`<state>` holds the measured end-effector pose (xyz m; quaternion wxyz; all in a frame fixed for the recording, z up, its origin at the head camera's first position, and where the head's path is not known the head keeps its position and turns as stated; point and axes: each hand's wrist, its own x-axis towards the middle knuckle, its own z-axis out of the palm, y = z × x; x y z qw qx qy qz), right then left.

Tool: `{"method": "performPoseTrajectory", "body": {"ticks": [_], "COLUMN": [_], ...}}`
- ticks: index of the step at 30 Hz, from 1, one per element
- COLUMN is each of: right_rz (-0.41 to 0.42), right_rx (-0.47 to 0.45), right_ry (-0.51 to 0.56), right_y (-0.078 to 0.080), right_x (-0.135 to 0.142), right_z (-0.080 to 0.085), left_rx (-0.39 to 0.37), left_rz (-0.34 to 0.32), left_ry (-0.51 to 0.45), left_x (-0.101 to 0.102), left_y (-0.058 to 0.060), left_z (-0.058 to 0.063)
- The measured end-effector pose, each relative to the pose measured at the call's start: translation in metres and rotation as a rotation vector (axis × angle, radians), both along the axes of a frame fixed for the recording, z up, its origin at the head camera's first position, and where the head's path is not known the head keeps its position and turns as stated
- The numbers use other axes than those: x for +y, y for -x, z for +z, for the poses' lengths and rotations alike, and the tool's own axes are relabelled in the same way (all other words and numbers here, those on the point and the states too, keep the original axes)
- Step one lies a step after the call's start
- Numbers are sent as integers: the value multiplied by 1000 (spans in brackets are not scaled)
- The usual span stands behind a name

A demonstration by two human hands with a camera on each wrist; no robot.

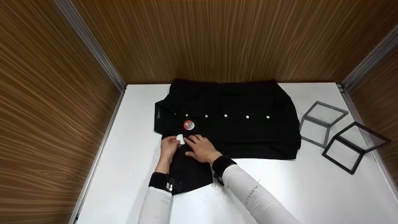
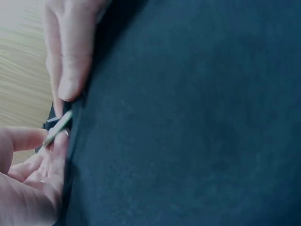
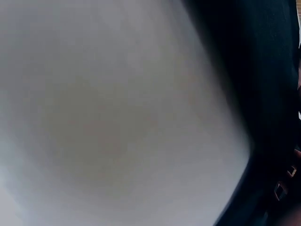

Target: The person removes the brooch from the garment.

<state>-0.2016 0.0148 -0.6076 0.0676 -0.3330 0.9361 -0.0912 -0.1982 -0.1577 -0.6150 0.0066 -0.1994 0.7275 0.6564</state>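
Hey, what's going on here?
A person is working on a black shirt spread on a white table. The left hand pinches a small white disc over the shirt, and the right hand rests on the cloth close beside it. A round red-edged badge sits on the shirt near the collar; I can't tell whether it is fastened. A grey hinged frame and a black hinged frame stand off to the right, untouched.
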Motion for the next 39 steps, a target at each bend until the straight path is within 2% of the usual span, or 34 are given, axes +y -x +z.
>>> {"method": "performPoseTrajectory", "body": {"ticks": [2, 7, 11, 14, 18, 32, 39], "right_rz": [10, 32, 2, -12, 6, -2, 0], "right_rx": [6, -13, -19, -26, -41, -54, -53], "right_ry": [15, 46, 13, -20, -20, -52, -65], "right_y": [0, 0, 0, 2, 3, 9, 8], "right_x": [2, 9, 15, 20, 22, 26, 24], "right_z": [0, 3, 4, 4, 5, 8, 5], "left_rx": [22, 83, 111, 113, 124, 211, 255], "left_rz": [-12, -27, -15, 7, 17, -129, -130], "left_ry": [42, 252, 424, 499, 528, 594, 613], "left_x": [2, 5, 7, 7, 9, 17, 15], "left_y": [1, 0, -2, -3, -2, -2, -2], "left_z": [-1, 2, 5, 6, 6, 7, 6]}}
